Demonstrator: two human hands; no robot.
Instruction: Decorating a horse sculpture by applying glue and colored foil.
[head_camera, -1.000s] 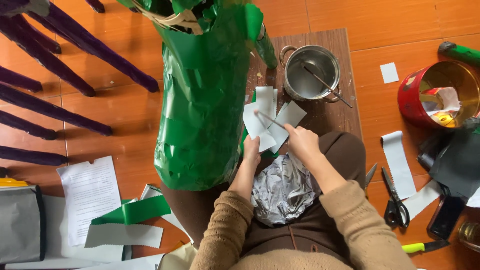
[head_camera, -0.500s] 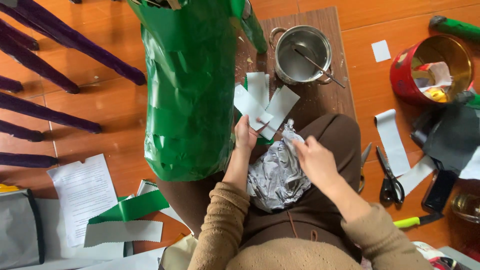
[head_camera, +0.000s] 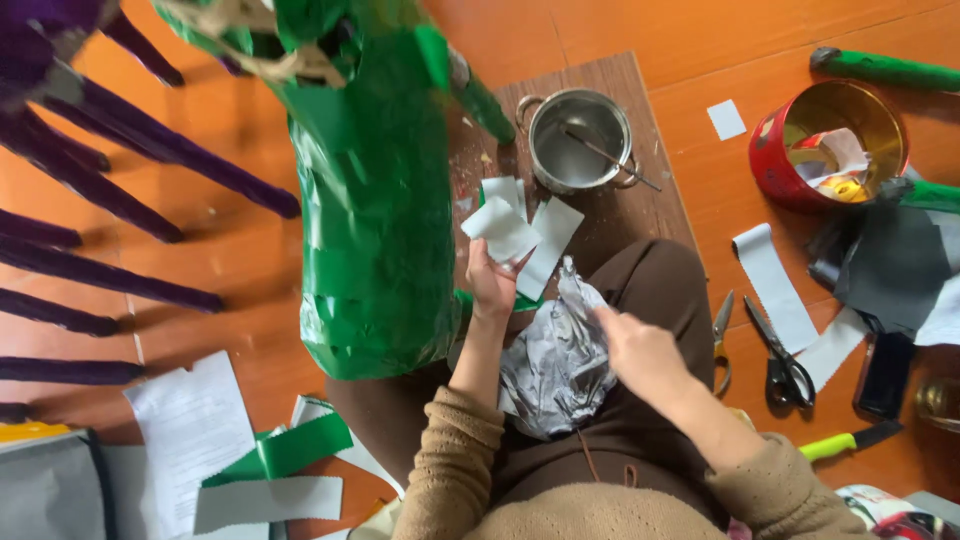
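Over the lap, the left hand pinches white paper pieces raised beside the tall green wrapped shape, while the right hand, fingers loosely curled and empty, hovers by crumpled foil.

The green wrapped form is cut off by the top edge, the purple spikes by the left. The right hand is blurred. The contents of the red tin cannot be identified.
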